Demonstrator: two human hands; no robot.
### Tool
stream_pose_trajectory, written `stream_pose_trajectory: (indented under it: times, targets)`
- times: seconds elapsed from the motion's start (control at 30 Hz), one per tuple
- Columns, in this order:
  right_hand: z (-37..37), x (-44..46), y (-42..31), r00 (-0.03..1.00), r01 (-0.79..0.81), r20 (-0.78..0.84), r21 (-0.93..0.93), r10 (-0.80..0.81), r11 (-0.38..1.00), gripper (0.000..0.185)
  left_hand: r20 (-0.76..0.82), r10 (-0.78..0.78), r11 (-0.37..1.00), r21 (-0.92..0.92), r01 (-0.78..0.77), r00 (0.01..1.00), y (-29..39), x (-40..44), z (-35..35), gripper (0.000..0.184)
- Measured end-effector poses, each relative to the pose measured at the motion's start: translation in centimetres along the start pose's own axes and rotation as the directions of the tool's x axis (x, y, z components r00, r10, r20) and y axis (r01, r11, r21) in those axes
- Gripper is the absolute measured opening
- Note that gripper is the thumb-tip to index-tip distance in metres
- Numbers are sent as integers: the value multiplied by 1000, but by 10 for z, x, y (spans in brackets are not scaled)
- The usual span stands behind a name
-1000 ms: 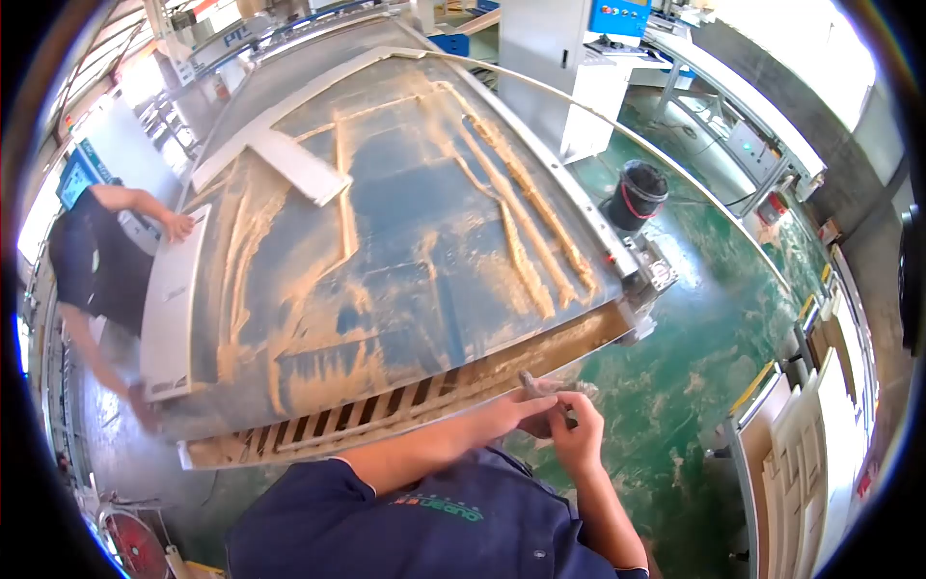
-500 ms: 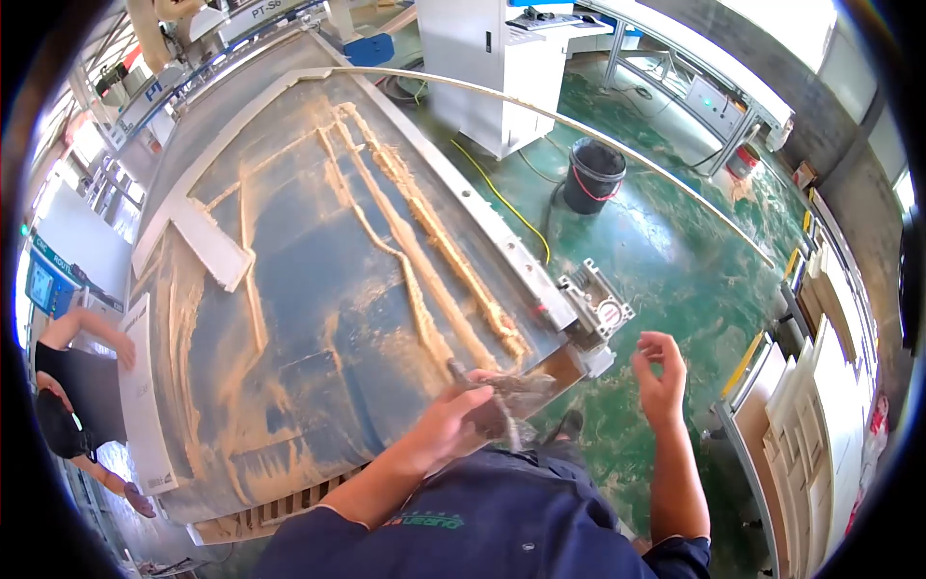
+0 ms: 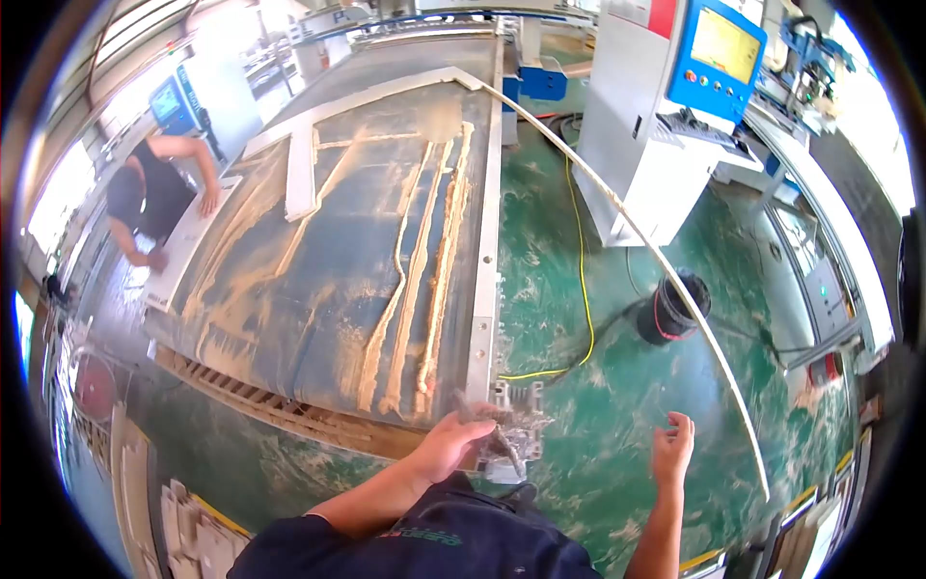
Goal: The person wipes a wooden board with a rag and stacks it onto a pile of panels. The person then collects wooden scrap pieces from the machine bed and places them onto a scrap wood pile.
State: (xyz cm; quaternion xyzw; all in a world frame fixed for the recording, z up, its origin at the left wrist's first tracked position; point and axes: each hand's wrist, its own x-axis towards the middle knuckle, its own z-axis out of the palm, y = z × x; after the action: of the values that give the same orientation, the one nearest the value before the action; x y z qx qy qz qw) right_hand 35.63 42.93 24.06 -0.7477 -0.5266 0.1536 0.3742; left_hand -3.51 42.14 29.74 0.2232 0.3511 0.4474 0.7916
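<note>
My left hand [image 3: 451,446] is closed around a dusty grey brush-like tool [image 3: 502,442]; its exact kind is blurred. It is held near the front right corner of the machine table [image 3: 338,318], in front of my body. My right hand [image 3: 672,446] hangs over the green floor with loosely bent fingers, apart from one another, and nothing visible in it. Lines of tan sawdust [image 3: 443,280] run along the dark table top. An angled white strip of board [image 3: 301,174] lies across the table's far part.
A long thin strip [image 3: 627,207] sticks out from the table over the floor, past a black bucket [image 3: 666,311]. A yellow cable [image 3: 585,299] lies beside the white control cabinet [image 3: 632,125]. At left, another person [image 3: 159,188] has a hand on a white panel [image 3: 193,241].
My view has swung left and up, showing more of the cabinet and screen. Both hands stay in front of me, the left still gripping the brush-like tool. The other person's posture has shifted.
</note>
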Motion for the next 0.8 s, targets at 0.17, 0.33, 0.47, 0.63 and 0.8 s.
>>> stream_pose_trajectory:
  times: [0.17, 0.33, 0.47, 0.63, 0.8]
  targets:
    - [-21, 53, 53, 989, 91, -111, -87, -101, 992, 36, -145, -32, 998, 51, 40, 989, -5, -11, 27, 30]
    - [-19, 14, 28, 999, 43, -4, -278, -46, 960, 38, -112, 156, 984, 108, -144, 981, -27, 13, 22, 30]
    - [-45, -10, 42, 998, -54, -6, -308, 55, 950, 37, -53, 116, 990, 85, -111, 992, -40, 34, 44, 26]
    - [-89, 14, 106, 984, -170, -121, -392, 132, 904, 37, -80, 95, 985, 153, -82, 992, -63, 52, 66, 26]
    - [-114, 84, 163, 986, -127, -157, -493, 55, 861, 49, -169, 42, 986, 169, -13, 985, -87, 82, 105, 26]
